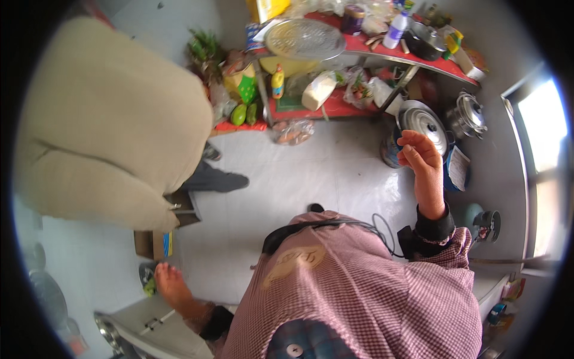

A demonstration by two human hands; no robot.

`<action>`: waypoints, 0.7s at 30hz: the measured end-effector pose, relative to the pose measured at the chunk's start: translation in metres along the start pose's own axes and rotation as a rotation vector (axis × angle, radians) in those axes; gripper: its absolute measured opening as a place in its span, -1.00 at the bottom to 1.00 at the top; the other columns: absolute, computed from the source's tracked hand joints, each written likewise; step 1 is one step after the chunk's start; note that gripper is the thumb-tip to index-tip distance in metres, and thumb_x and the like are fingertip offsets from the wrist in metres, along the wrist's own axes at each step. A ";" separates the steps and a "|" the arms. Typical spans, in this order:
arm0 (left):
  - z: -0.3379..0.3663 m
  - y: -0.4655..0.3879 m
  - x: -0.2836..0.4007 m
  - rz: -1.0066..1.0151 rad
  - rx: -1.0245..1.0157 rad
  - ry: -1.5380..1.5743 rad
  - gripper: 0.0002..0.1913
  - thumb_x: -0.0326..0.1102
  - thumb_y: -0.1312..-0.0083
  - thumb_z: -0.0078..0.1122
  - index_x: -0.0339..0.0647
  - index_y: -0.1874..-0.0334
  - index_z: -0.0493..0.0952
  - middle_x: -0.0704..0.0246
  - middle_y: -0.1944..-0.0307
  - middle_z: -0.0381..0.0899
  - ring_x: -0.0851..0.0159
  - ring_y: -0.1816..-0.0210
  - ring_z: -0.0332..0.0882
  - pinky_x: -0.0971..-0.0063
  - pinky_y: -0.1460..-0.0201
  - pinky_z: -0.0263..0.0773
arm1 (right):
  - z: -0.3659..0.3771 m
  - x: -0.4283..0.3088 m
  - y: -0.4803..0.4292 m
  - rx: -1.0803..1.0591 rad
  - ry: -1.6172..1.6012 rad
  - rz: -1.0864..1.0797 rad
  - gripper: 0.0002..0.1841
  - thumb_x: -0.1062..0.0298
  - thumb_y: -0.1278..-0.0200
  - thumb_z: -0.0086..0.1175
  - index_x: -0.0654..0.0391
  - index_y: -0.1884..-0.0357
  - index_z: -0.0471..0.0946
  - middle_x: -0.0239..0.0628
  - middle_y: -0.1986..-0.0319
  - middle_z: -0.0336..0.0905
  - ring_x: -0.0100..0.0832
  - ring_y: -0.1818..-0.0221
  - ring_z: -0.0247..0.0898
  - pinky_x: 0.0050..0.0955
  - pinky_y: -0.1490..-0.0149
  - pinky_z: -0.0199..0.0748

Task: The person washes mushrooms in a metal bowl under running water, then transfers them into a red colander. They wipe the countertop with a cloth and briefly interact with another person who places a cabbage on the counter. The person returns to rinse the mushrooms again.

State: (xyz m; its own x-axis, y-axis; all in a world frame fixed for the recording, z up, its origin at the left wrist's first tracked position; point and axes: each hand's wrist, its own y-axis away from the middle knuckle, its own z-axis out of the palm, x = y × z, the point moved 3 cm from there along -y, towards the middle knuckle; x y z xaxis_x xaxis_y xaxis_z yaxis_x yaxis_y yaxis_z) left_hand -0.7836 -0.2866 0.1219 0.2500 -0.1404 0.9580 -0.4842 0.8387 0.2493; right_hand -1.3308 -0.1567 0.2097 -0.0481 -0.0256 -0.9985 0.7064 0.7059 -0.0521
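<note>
My left hand (174, 287) is raised at the lower left, over the edge of a light cabinet, with nothing seen in it; its fingers look loosely bent and somewhat blurred. On the right, my right hand (420, 155) is held up with its fingers curled and the thumb near the fingertips; no object shows in it. Behind that hand, in the picture, lies a large metal pot lid (419, 121) on a pot. A checked apron (358, 287) covers my front, and a black cable (381, 229) loops at its waist.
Another person in beige clothing (116, 112) stands close at the left. Red shelves (376, 49) across the top hold a perforated metal tray (305, 39), bottles and a dark pot (423, 41). Bagged produce (293, 131) lies on the floor. A gas cylinder (468, 215) and a window are at right.
</note>
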 end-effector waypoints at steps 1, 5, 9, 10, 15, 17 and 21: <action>0.004 -0.004 0.003 0.032 -0.021 0.003 -0.71 -0.17 -0.27 0.05 -0.16 0.06 0.42 0.47 0.18 0.45 0.48 0.27 0.34 0.60 0.14 0.22 | -0.010 0.000 -0.004 0.046 -0.010 -0.004 -0.76 0.44 -0.25 -0.01 0.18 0.04 0.44 -0.42 0.24 0.49 -0.63 0.34 0.38 -0.65 0.19 0.36; 0.031 -0.014 0.014 0.143 -0.106 -0.062 -0.71 -0.19 -0.27 0.05 -0.18 0.05 0.42 0.46 0.18 0.45 0.49 0.27 0.34 0.61 0.15 0.21 | -0.039 0.001 -0.015 0.185 -0.088 -0.061 -0.75 0.42 -0.24 0.01 0.18 0.04 0.45 -0.42 0.23 0.50 -0.64 0.33 0.39 -0.66 0.18 0.37; 0.065 -0.010 0.017 0.198 -0.205 -0.074 -0.71 -0.20 -0.27 0.04 -0.19 0.04 0.42 0.46 0.18 0.45 0.48 0.26 0.33 0.61 0.14 0.20 | -0.059 0.004 -0.027 0.253 -0.116 -0.100 -0.75 0.42 -0.24 0.02 0.17 0.04 0.45 -0.41 0.23 0.51 -0.64 0.32 0.39 -0.66 0.18 0.37; 0.073 -0.008 0.016 0.173 -0.186 -0.075 -0.71 -0.21 -0.28 0.04 -0.20 0.04 0.42 0.46 0.18 0.45 0.48 0.26 0.33 0.61 0.14 0.20 | -0.063 0.004 -0.030 0.267 -0.117 -0.120 -0.75 0.42 -0.24 0.01 0.18 0.04 0.45 -0.41 0.23 0.51 -0.64 0.31 0.40 -0.67 0.18 0.36; 0.107 -0.003 0.016 0.148 -0.201 -0.071 -0.72 -0.21 -0.28 0.03 -0.20 0.05 0.42 0.47 0.19 0.45 0.48 0.25 0.33 0.60 0.15 0.21 | -0.085 0.007 -0.047 0.329 -0.085 -0.163 -0.75 0.42 -0.24 0.01 0.17 0.03 0.45 -0.41 0.22 0.51 -0.65 0.31 0.39 -0.67 0.17 0.36; 0.120 -0.002 0.015 0.160 -0.238 -0.069 -0.73 -0.21 -0.28 0.03 -0.20 0.06 0.42 0.48 0.21 0.46 0.49 0.24 0.33 0.60 0.15 0.21 | -0.092 0.010 -0.056 0.336 -0.076 -0.163 -0.74 0.42 -0.25 0.01 0.17 0.02 0.44 -0.41 0.22 0.50 -0.65 0.30 0.39 -0.67 0.17 0.36; 0.145 0.003 0.011 0.192 -0.271 -0.087 -0.73 -0.20 -0.28 0.02 -0.20 0.07 0.43 0.47 0.22 0.46 0.49 0.25 0.33 0.60 0.16 0.21 | -0.101 0.016 -0.076 0.347 -0.079 -0.146 -0.74 0.42 -0.25 0.00 0.15 0.01 0.44 -0.41 0.20 0.49 -0.65 0.28 0.39 -0.67 0.15 0.36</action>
State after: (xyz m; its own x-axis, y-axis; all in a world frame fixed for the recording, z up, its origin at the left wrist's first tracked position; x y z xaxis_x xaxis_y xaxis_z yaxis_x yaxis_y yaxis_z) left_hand -0.9039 -0.3624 0.1538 0.0982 -0.0012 0.9952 -0.2718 0.9620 0.0280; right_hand -1.4564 -0.1388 0.1988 -0.1209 -0.1724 -0.9776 0.8937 0.4097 -0.1828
